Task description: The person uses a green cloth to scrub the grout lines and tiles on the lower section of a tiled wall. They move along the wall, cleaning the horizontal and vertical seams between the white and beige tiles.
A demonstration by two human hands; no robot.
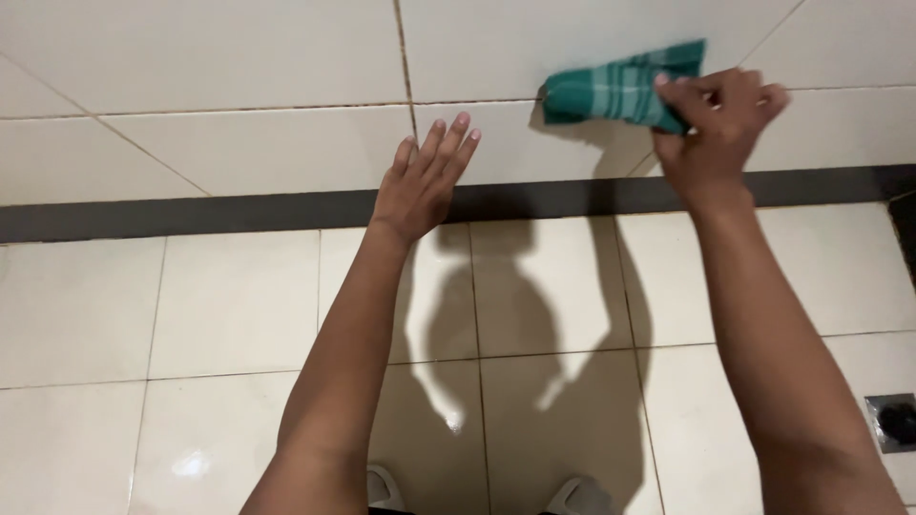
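My right hand (pixel 716 119) grips a folded green cloth with pale stripes (pixel 615 91) and presses it against the white tiled wall (pixel 239 57), close to a grout line. My left hand (pixel 425 176) rests flat on the wall lower down and to the left, fingers spread and pointing up, holding nothing. Both forearms reach forward from the bottom of the view.
A dark grey band (pixel 172 215) runs along the foot of the wall. Below it lies a glossy white tiled floor (pixel 219 315). A square metal drain (pixel 892 420) sits in the floor at the right edge. The toes of pale slippers (pixel 572 498) show at the bottom.
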